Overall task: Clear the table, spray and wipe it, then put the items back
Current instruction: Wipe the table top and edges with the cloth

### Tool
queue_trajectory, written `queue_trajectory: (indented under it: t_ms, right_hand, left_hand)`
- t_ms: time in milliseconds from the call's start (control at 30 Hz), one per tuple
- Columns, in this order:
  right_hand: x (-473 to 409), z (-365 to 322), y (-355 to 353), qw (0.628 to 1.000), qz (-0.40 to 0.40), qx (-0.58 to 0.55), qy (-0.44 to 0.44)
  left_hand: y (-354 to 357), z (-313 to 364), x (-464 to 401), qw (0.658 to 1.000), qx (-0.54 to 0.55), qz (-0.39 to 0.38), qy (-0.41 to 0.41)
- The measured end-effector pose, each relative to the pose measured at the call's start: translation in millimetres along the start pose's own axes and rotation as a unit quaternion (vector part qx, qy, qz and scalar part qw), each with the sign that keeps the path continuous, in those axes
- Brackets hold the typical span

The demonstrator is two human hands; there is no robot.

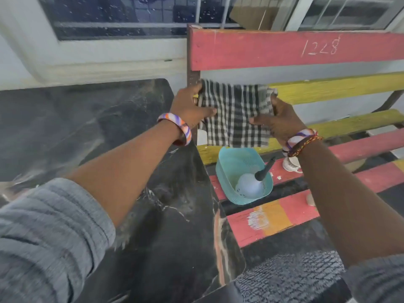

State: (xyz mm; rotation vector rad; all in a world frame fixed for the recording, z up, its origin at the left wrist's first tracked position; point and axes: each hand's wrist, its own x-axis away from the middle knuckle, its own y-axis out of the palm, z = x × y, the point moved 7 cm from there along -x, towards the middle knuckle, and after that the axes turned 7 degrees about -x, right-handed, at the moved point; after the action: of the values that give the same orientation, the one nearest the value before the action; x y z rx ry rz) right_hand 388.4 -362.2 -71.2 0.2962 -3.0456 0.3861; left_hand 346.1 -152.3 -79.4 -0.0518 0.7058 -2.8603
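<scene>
Checked cloth (235, 112) held spread against the bench's yellow slat (338, 89). Left hand (190, 106) pinches its left edge, right hand (277, 119) its right edge, fingers closed on the fabric. Below on the bench seat: teal basket (229, 169) containing a white, dark-handled item (251, 184), blurred. White object (289, 165) mostly hidden behind right wrist. Dark table (109, 132) at left.

Just one head cam, wide-angle, looking forward and down from close up: dark table (65, 132) at 9 o'clock, painted bench (284, 49) toward 1.
</scene>
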Motion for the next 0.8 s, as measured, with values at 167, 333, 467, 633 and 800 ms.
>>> queue_trajectory:
  t_ms: [167, 333, 467, 633, 800]
  right_hand:
    - [-27.9, 50.9, -44.5, 0.993, -0.014, 0.031, 0.117]
    - [-74.8, 107.2, -67.5, 0.979, -0.057, 0.079, 0.180]
    - [-106.6, 158.4, -63.9, 0.963, -0.153, 0.097, 0.200]
    - [-125.1, 217.1, -38.8, 0.928, -0.243, 0.240, 0.147]
    - [-132.1, 254.8, -8.1, 0.875, -0.351, 0.306, 0.129]
  left_hand:
    - [73.9, -16.2, -20.1, 0.989, -0.021, -0.050, -0.138]
    - [142.3, -29.8, -42.1, 0.982, 0.006, -0.058, -0.181]
    - [190.1, -63.1, -56.7, 0.960, -0.092, -0.122, -0.234]
    - [229.7, -113.8, -61.0, 0.920, -0.260, -0.136, -0.260]
    - [257.4, -140.0, -55.4, 0.893, -0.338, -0.135, -0.266]
